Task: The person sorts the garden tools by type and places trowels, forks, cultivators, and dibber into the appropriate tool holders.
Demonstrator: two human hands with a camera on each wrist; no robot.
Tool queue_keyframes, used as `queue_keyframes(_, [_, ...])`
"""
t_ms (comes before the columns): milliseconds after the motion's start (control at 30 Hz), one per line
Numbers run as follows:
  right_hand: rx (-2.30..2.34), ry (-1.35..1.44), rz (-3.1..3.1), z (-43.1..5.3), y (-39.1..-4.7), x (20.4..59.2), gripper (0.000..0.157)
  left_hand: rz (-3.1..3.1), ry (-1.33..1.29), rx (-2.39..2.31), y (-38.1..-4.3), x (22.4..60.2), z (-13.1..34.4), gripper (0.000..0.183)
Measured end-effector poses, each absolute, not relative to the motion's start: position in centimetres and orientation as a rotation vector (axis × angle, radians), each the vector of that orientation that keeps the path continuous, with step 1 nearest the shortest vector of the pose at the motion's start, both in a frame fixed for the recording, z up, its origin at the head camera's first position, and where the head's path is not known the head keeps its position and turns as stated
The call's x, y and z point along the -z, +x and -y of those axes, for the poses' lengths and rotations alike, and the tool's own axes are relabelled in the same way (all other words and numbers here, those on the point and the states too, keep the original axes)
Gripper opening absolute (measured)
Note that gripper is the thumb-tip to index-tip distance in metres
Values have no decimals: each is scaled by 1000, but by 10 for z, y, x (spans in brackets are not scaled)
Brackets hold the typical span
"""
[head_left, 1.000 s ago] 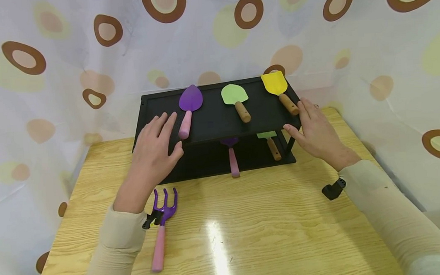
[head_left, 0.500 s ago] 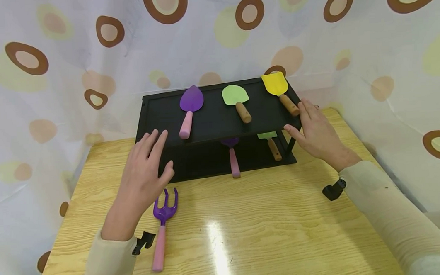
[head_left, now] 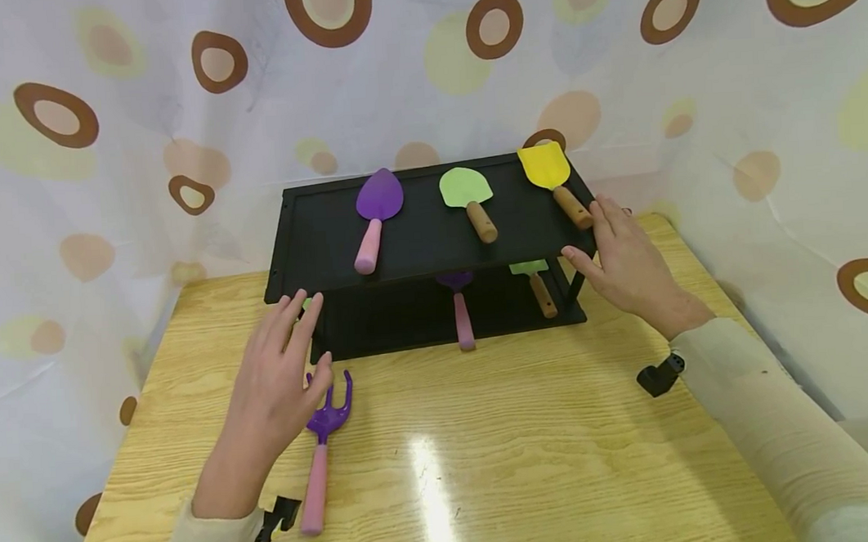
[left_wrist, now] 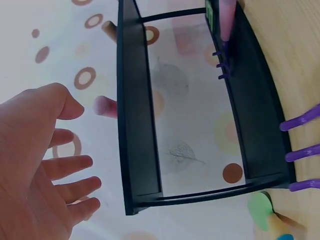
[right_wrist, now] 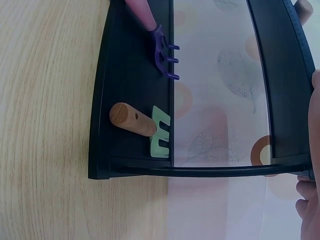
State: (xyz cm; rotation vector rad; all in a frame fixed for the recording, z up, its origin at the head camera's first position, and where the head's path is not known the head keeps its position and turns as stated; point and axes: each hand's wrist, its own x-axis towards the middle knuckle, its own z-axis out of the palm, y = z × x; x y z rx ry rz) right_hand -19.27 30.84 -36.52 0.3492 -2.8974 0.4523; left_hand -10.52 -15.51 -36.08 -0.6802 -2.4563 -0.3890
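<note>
My left hand (head_left: 274,382) hovers in front of the rack's left end with fingers spread, holding nothing. It overlaps the tines of a purple hand fork (head_left: 329,420) with a pink handle, lying on the table. My right hand (head_left: 628,257) rests on the right front corner of the black two-tier rack (head_left: 418,243), fingers along the side and thumb at the front edge. On the top tier lie a purple trowel (head_left: 380,195), a light green trowel (head_left: 465,187) and a yellow shovel (head_left: 545,165). The lower tier bears another purple hand fork (right_wrist: 160,52) and a green rake (right_wrist: 159,132).
Beside the rack's left end is a green tool (left_wrist: 260,210), mostly hidden in the head view. The wooden table (head_left: 523,430) extends toward the front. A patterned curtain (head_left: 395,85) stands close behind the rack and at both sides.
My left hand has drawn back from the rack's top left, down and toward me, uncovering the left front corner. The right hand and the tools stay in place.
</note>
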Motion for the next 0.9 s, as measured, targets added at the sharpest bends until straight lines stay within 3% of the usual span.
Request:
queue_keyframes(433, [-457,355,2877,-309,-194,366,86,2411,-736,484,-83,395,171,66])
queue_keyframes(900, [-447,355,2891,-309,-193,367,86,2729,-663,499,-56,438,186,74])
